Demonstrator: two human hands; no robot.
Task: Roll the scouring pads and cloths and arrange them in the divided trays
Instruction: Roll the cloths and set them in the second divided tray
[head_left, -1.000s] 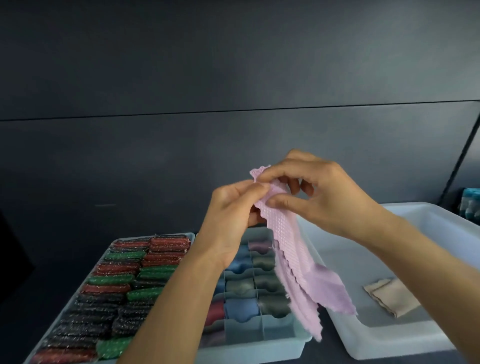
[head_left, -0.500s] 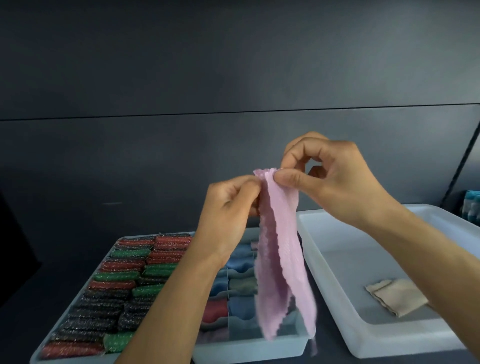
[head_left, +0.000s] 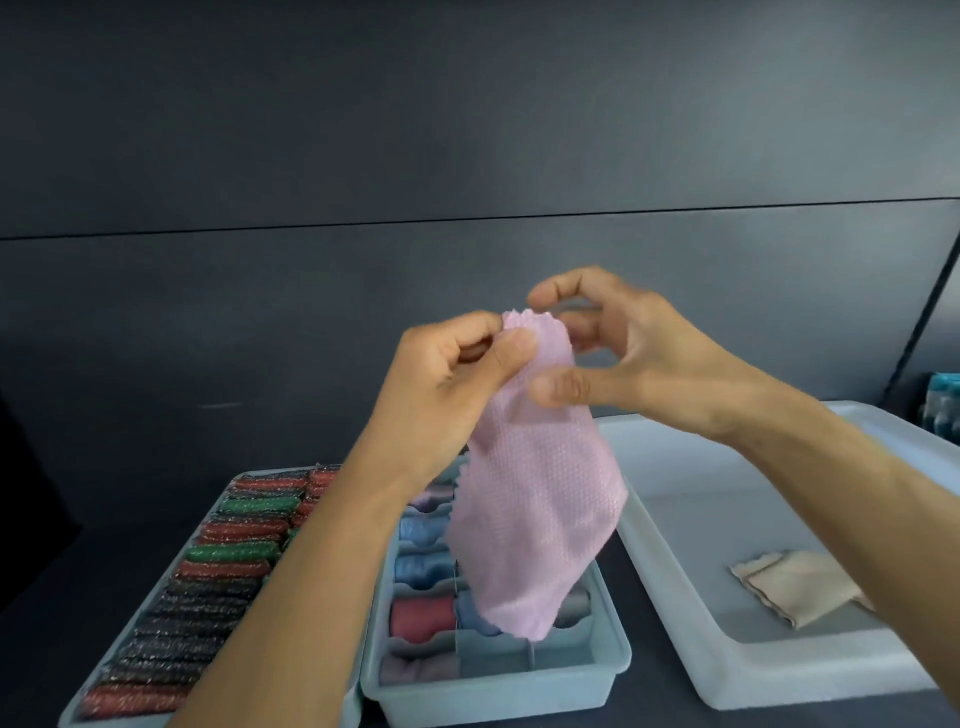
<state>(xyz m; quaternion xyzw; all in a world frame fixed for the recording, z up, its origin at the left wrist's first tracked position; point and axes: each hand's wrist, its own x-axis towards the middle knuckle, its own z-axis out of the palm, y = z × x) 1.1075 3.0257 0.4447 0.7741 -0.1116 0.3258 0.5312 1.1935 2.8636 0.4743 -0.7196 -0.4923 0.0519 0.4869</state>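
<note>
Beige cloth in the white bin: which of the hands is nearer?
Right. The right hand hangs above the beige cloth, to its left; the left hand is farther left.

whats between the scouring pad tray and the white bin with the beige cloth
In the head view, the divided tray of rolled cloths sits between them; the pink cloth, pinched by the left hand, hangs above it.

The pink cloth (head_left: 540, 519) hides several compartments (middle tray (head_left: 498, 691)).
</note>
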